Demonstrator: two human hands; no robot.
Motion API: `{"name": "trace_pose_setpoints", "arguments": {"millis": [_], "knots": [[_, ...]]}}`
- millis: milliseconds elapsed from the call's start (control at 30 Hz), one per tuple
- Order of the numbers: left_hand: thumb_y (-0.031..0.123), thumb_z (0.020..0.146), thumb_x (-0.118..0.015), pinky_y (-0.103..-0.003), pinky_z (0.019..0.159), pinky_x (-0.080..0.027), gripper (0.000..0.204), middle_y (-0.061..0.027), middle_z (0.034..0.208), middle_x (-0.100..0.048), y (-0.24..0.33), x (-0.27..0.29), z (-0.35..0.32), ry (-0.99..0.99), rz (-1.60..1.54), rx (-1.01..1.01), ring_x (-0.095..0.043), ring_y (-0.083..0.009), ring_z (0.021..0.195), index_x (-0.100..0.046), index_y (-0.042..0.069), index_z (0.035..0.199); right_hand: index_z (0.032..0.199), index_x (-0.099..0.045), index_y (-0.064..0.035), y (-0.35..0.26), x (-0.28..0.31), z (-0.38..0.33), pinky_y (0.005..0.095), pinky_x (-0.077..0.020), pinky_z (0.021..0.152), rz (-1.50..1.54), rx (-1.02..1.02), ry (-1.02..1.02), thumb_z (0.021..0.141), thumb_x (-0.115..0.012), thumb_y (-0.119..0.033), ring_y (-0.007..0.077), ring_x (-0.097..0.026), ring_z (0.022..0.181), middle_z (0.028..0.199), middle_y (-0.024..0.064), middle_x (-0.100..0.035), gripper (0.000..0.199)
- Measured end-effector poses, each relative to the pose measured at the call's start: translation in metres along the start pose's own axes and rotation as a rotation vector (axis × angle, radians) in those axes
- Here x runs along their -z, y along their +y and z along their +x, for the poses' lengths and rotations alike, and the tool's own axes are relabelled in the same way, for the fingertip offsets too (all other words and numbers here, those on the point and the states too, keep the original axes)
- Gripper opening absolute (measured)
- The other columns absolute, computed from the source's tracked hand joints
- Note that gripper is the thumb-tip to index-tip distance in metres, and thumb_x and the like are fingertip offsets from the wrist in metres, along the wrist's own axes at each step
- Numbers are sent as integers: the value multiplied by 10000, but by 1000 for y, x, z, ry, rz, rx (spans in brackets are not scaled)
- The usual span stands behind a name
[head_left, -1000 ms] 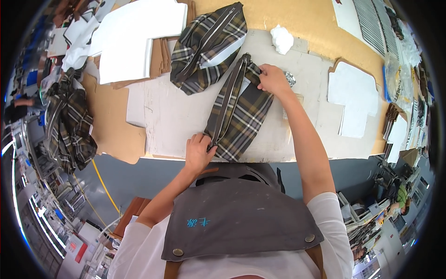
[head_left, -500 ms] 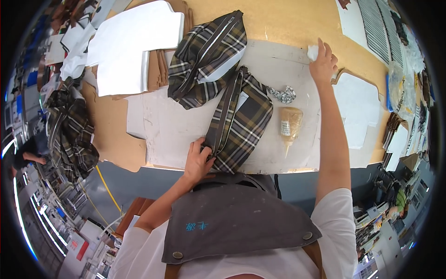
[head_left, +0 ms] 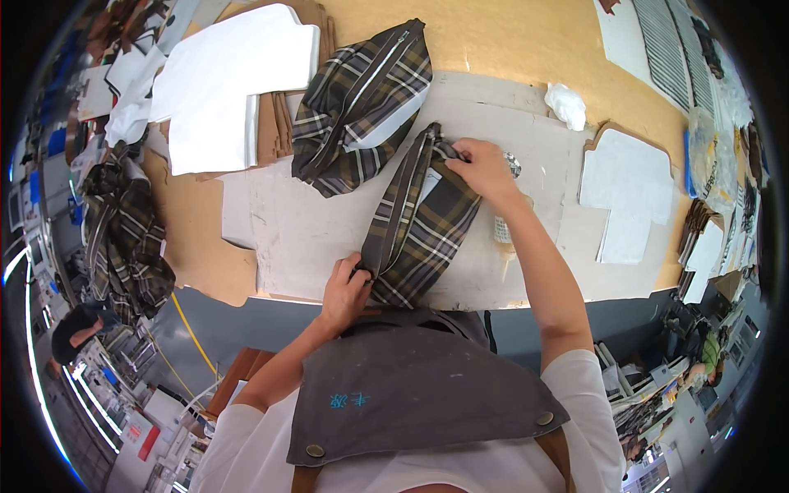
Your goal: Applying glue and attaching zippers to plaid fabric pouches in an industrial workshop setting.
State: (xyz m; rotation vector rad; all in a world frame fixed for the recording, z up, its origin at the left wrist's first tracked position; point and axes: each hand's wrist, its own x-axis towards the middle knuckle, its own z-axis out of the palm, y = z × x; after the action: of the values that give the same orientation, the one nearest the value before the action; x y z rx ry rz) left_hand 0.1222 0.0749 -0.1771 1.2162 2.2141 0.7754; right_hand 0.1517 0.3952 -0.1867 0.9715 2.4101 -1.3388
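A plaid zippered fabric bag [head_left: 440,230] lies slanted on the grey board before me. My left hand [head_left: 345,289] is closed on its near left end, by the end of the zipper. At the bag's far right edge, my right hand [head_left: 483,168] pinches the fabric between thumb and fingers. A second plaid zippered bag [head_left: 329,131] rests just beyond, to the left. Beside my right forearm is a bottle of amber stuff with a thin nozzle [head_left: 503,234], partly covered by the arm. A silvery crumpled thing [head_left: 514,164] shows only partly behind my right hand.
White crumpled wadding [head_left: 565,107] sits at the far right of the board [head_left: 542,181]. White and brown cut sheets [head_left: 238,70] are stacked at far left, more white pieces [head_left: 625,181] at right. Another plaid bundle [head_left: 123,230] hangs over the table's left edge.
My right hand has let go of the white wadding and come back left and nearer, onto the bag's far right edge. The left hand keeps its hold.
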Motion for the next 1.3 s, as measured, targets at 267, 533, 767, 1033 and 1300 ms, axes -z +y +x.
{"name": "trace_pose_setpoints", "arguments": {"millis": [267, 533, 767, 1033, 1300], "knots": [[-49, 652, -659, -321, 709, -451, 206, -163, 1057, -486, 26, 25, 89, 209, -297, -44, -525, -307, 902, -526, 10, 799, 867, -599, -23, -1, 76, 48, 310, -432, 630, 172, 91, 354, 730, -612, -149, 211, -555, 667, 724, 98, -590, 187], [2, 695, -648, -346, 730, -442, 295, -173, 1095, -472, 6, 6, 131, 302, -124, -41, -509, -324, 895, -485, 11, 941, 1101, -498, -20, 11, 35, 14, 397, -347, 905, -224, 355, 554, 732, -577, -77, 334, -433, 1048, 1101, 177, -497, 381], [-12, 692, -640, -351, 699, -432, 312, -155, 1018, -503, 9, 29, 107, 404, -60, -137, -512, -301, 834, -509, 10, 974, 1116, -483, -19, 18, 8, -71, 430, -320, 922, -239, 191, 605, 740, -596, -80, 379, -374, 1077, 1175, 199, -428, 397], [-83, 739, -551, -313, 537, -411, 132, -121, 677, -520, -35, 85, 57, 521, -90, 174, -497, -257, 586, -571, -11, 847, 1299, -280, -63, 43, -27, -110, 474, -310, 922, -121, -160, 506, 729, -660, -197, 400, -352, 1092, 1236, 244, -305, 698], [-10, 827, -526, -244, 538, -424, 97, -79, 716, -554, -68, 153, 9, 702, -63, 367, -517, -140, 603, -585, -9, 904, 1308, -292, -85, 30, -38, -107, 501, -285, 915, -479, -164, 652, 740, -635, -211, 393, -326, 1128, 1257, 220, -301, 675]]}}
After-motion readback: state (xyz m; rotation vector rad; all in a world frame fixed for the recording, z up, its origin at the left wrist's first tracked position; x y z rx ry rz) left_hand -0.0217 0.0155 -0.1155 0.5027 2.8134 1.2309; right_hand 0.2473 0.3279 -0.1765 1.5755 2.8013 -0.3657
